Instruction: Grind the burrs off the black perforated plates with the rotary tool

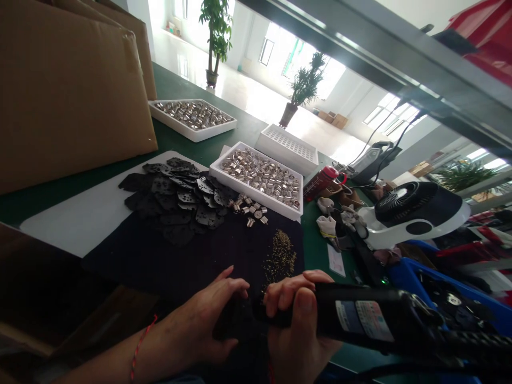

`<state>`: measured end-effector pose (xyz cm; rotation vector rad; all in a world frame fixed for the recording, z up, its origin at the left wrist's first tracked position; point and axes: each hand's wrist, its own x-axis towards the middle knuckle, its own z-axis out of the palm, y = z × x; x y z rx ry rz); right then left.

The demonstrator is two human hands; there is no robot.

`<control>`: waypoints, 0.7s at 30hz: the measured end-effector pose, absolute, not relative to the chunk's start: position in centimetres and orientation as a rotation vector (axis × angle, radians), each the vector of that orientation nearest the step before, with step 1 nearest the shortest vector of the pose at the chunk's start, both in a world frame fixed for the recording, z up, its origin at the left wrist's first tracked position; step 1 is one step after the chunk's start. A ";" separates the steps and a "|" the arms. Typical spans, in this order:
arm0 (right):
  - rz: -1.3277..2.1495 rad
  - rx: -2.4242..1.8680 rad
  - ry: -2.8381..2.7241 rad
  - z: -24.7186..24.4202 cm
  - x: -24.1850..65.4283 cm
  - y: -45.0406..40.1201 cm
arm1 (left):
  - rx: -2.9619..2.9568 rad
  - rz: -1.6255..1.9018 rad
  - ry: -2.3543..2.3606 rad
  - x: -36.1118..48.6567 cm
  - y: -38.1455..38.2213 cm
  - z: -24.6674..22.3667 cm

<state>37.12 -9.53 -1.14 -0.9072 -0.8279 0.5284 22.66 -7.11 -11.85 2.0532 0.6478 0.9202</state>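
Black power tool fills the right of two hands beside golden pieces.

The electric screwdriver looks like smooth plastic, the thin plates matt, the cylindrical fittings shiny metal, the tiny screws brassy metal, the mat dull cloth, the nearest tray smooth plastic and the large carton matt cardboard.

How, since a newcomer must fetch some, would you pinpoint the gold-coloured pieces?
Find the dark mat on the green table. Near its right edge, between the nearest white tray and the right hand, lie the gold-coloured pieces. They're far smaller and yellower than the loose silver cylinders nearby.
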 end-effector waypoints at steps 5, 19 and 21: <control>0.243 -0.881 -0.616 0.4 39.6 -10.5 | 2.098 0.980 0.713 22.8 -7.5 -12.8; 0.095 -1.059 -0.438 -1.4 43.7 -11.0 | 2.116 0.910 0.880 22.1 -8.1 -11.8; 0.108 -1.059 -0.432 -1.5 43.8 -10.9 | 2.111 0.898 0.883 22.2 -8.2 -11.5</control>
